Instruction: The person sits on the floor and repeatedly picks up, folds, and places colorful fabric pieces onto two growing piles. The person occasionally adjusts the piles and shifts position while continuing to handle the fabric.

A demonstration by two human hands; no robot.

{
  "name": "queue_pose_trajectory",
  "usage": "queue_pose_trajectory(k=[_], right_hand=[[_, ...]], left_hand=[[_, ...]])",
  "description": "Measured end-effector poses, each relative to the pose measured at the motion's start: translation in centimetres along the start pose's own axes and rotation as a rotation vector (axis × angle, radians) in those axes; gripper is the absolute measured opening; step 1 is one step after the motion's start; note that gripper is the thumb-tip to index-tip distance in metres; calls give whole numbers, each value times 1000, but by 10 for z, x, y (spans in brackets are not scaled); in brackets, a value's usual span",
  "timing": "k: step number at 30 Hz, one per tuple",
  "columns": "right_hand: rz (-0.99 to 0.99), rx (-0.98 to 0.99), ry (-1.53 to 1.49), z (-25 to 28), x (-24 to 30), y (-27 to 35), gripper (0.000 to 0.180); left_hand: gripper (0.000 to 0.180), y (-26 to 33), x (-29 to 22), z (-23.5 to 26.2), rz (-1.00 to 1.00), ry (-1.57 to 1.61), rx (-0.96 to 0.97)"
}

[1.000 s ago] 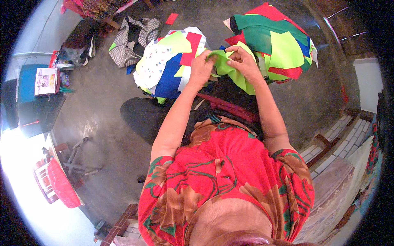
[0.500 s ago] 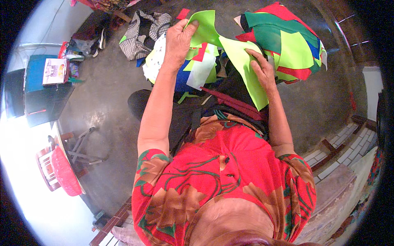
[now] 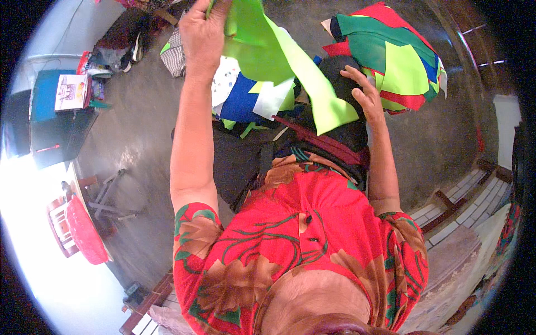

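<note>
My left hand (image 3: 204, 42) is raised at the top, its fingers closed on one end of a lime-green fabric piece (image 3: 257, 53). The fabric hangs in a long, twisted strip toward the lower right, over my dark-clothed lap. Close to the strip's lower end is my right hand (image 3: 365, 95), fingers spread and holding nothing. Beneath the strip, a heap of blue, white and lime fabric scraps (image 3: 241, 103) lies partly hidden. Beyond my right hand sits a bigger bundle of green, red, lime and blue fabric pieces (image 3: 405, 64).
A grey checked cloth (image 3: 175, 53) lies on the concrete floor (image 3: 139, 131) behind my left arm. At the left stand a teal cabinet (image 3: 56, 131) with a box (image 3: 72, 92) on it, a metal folding stand (image 3: 106, 194) and a red cushion-like item (image 3: 86, 231). White-tiled steps (image 3: 472, 201) are at the right.
My left hand has moved up and left, drawing the lime-green fabric with it. My right hand has let go of the fabric and its fingers have spread apart.
</note>
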State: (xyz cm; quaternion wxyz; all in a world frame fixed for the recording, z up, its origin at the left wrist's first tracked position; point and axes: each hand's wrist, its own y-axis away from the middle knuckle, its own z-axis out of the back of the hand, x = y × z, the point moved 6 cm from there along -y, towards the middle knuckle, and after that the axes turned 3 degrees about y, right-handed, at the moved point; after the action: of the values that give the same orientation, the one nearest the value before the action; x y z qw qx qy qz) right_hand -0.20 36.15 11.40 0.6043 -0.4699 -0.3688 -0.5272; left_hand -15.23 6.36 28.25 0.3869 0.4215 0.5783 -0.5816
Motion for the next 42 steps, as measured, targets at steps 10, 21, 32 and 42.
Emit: queue_pose_trajectory(k=[10,21,32,42], right_hand=[[59,-97,285,-47,73,-28,93],[246,-261,358,-126,97,-104,64],[264,-126,495,-90,67,-146,19],[595,-113,961,-96,26,-144,47]], left_hand=[[17,0,-63,4,-187,-498,108],[15,5,-106,19,-81,-444,256],[25,-2,-78,113,-115,-787,-10],[15,83,46,154,-415,-1050,49]])
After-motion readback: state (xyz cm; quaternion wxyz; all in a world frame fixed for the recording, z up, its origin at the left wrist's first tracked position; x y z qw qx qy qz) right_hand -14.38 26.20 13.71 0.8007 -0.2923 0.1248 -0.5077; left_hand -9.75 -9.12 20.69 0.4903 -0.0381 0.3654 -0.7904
